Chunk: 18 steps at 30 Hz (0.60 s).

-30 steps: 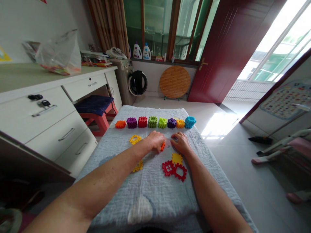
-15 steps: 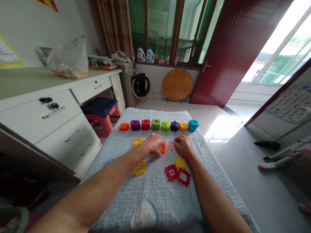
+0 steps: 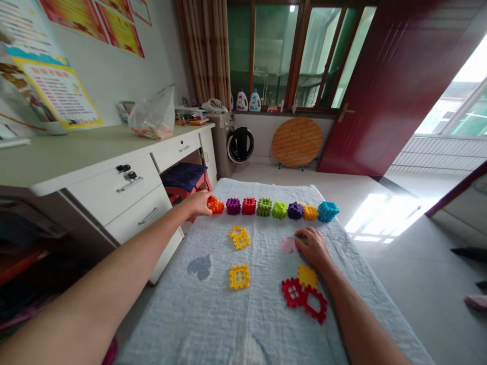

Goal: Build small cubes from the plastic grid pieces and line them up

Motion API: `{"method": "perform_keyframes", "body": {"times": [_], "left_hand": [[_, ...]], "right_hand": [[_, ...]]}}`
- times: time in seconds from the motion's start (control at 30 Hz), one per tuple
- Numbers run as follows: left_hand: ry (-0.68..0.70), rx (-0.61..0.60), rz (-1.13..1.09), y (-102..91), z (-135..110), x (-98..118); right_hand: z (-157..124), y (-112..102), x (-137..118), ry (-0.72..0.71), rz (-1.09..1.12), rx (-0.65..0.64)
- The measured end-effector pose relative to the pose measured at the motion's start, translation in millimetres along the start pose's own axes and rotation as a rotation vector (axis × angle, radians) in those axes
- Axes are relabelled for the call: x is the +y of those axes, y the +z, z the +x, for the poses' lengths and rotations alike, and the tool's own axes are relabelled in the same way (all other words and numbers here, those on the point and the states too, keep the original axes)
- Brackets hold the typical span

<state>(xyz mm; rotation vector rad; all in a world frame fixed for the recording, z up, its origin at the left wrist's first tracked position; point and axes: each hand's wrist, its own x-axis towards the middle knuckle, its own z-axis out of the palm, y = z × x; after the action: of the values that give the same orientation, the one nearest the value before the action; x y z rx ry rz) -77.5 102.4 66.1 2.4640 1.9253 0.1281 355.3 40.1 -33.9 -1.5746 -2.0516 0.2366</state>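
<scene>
At the left end of a row of plastic building-block stacks, my left hand (image 3: 200, 203) is closed on an orange plastic building piece (image 3: 210, 204), against the orange stack (image 3: 219, 208). My right hand (image 3: 314, 246) rests on the cloth with fingers loosely bent and apart, holding nothing. Just below it lies a yellow solid piece (image 3: 307, 276), touching two red frame pieces (image 3: 315, 305). Overlapping yellow frame pieces (image 3: 240, 237) lie left of centre, and a single yellow window piece (image 3: 239, 277) is nearer me.
Purple (image 3: 233, 206), red (image 3: 249, 206), green (image 3: 265, 206) and other stacks continue rightward to a blue one (image 3: 327, 211). A pale blue cloth (image 3: 213, 309) covers the table. A white desk (image 3: 125, 200) and a stool (image 3: 184, 177) stand to the left.
My left hand has moved from mid-table to the row's left end, carrying the orange piece. My right hand stays on the cloth. The camera view has turned left.
</scene>
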Motion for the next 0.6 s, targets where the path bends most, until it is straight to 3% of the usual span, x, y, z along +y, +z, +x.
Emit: {"method": "perform_keyframes", "body": {"times": [0.13, 0.6], "left_hand": [[-0.011, -0.058, 0.007, 9.6, 17, -15], [-0.003, -0.169, 0.038, 13.0, 44, 0]], "right_hand": [[0, 1, 3, -0.014, 0.005, -0.001], [0, 1, 4, -0.038, 0.012, 0.016]]}}
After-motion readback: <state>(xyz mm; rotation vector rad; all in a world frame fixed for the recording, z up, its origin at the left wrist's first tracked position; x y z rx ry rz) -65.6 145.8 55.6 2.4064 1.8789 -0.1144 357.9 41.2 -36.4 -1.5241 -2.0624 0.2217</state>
